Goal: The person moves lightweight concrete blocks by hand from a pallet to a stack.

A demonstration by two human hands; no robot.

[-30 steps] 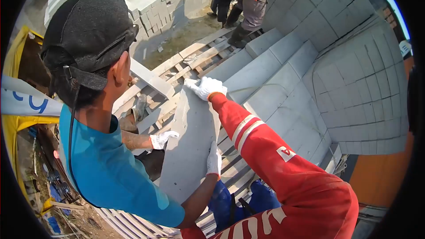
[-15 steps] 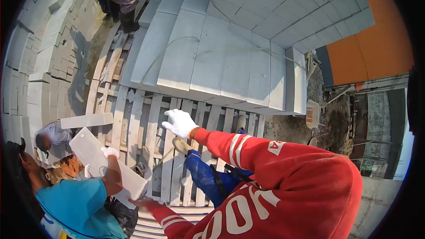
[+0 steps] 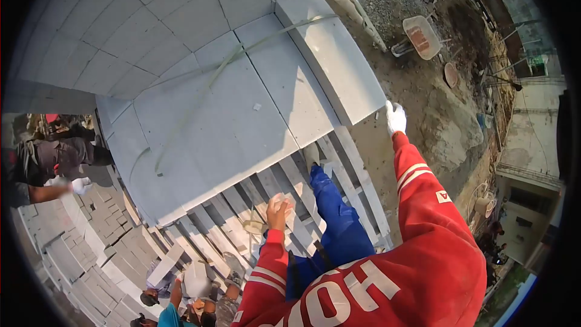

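Balance could fail on the slatted pallet (image 3: 339,163) if the right hand (image 3: 396,117), spread empty beside the block (image 3: 330,54), and the open left hand (image 3: 278,206) misjudge their reach.

Pale grey rectangular concrete blocks (image 3: 242,115), faded greenish strap (image 3: 200,94) across. White knit glove on right hand (image 3: 396,117); left hand (image 3: 278,206) bare. Red sleeves (image 3: 417,188) with white stripes, blue trousers (image 3: 339,218), weathered grey wooden pallet slats (image 3: 284,188).
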